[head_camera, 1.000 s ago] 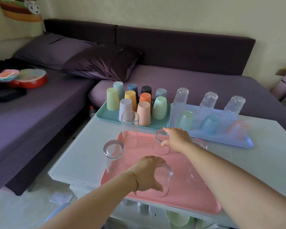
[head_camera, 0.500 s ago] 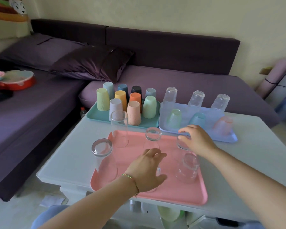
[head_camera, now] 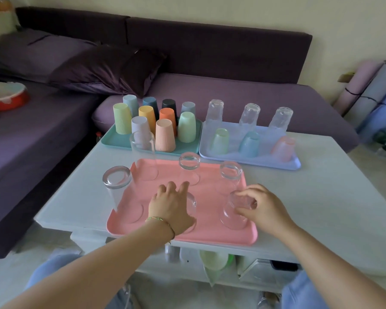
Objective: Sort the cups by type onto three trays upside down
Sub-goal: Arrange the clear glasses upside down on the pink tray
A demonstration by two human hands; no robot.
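A pink tray (head_camera: 212, 231) at the table's front holds several clear glasses upside down. My left hand (head_camera: 169, 205) lies flat over the front middle glass (head_camera: 193, 202), fingers spread. My right hand (head_camera: 264, 209) pinches the base of the front right glass (head_camera: 233, 216), which stands on the tray. More glasses stand at the front left (head_camera: 116, 182), back left (head_camera: 143, 150), back middle (head_camera: 189, 162) and back right (head_camera: 231, 171). Behind, a teal tray (head_camera: 110, 142) carries several coloured plastic cups. A lavender tray (head_camera: 256, 162) carries textured clear and tinted cups. All are upside down.
The white table (head_camera: 321, 197) has bare surface to the right of the pink tray. A purple sofa (head_camera: 232, 92) runs behind and to the left, with a red bowl (head_camera: 6, 98) on it. Rolled mats (head_camera: 377, 90) lean at the right. A green cup (head_camera: 214, 259) sits under the table.
My right hand came back from the back right glass to the front right glass and closed on its base. My left hand loosened on the front middle glass, fingers now spread.
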